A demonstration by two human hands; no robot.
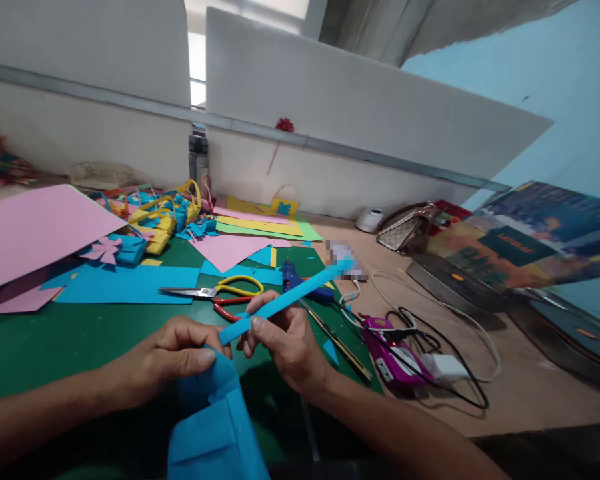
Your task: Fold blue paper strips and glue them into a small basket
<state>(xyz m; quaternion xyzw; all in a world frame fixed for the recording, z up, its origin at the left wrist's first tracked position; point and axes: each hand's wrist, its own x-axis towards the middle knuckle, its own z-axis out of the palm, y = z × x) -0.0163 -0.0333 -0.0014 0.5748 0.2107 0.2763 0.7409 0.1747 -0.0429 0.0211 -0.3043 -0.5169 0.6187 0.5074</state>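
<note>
My left hand (180, 357) pinches the top edge of a folded blue paper bag (213, 430), which hangs over the near edge of the green mat. A long blue paper strip (300, 290) runs up and right from beside the bag's edge. Thumb and fingers of my right hand (290, 340) are closed on that strip near its lower part. The strip's lower end lies by my left fingertips; whether it is stuck to the bag I cannot tell. Just beyond my hands lie scissors (240, 287) with yellow and red handles and a blue glue gun (290, 275).
Finished small paper bags (155, 230) are heaped at the back left beside a large pink sheet (45, 233). Blue sheets (125, 285) lie on the green mat (10, 347). A purple power strip (395, 353) with tangled cords sits at right, near a handbag (405, 230).
</note>
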